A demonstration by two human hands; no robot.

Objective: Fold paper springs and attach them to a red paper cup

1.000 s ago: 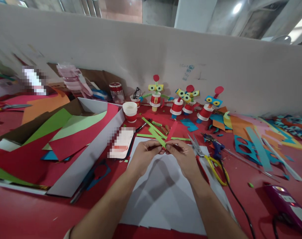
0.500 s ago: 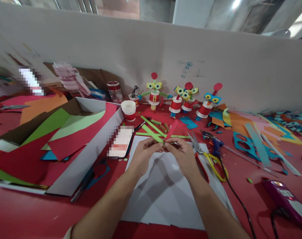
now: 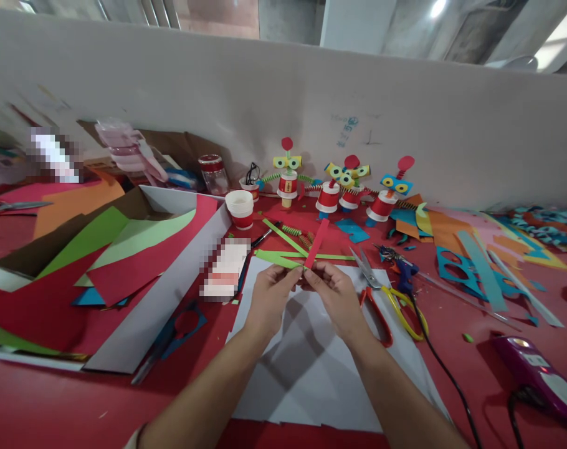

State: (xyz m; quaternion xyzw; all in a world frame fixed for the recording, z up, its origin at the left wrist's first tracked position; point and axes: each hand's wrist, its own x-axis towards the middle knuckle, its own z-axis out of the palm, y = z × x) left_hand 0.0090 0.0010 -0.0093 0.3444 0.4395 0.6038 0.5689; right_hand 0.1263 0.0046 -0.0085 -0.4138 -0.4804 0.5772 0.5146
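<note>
Above the white paper [image 3: 330, 374], my two hands meet with their fingertips close together. My left hand [image 3: 270, 298] pinches a green paper strip [image 3: 278, 259] that points to the left. A red paper strip [image 3: 317, 243] rises away from the fingers of my right hand [image 3: 333, 296], which pinches its near end. Both strips come together at the fingertips; how they join is hidden by my fingers. Behind them on the table lie a loose green strip [image 3: 283, 236] and small folded paper springs [image 3: 293, 231].
Right of my hands lie scissors [image 3: 390, 296] and a blue glue gun [image 3: 406, 274] with a black cord. A box of coloured paper [image 3: 171, 299] and a phone [image 3: 227, 268] sit to the left. Paper cups [image 3: 240, 209] and several cup figures [image 3: 328, 198] stand at the back.
The green strip has swung to lie flatter toward the left. The red strip stands out longer and more upright. My hands have shifted slightly nearer to me.
</note>
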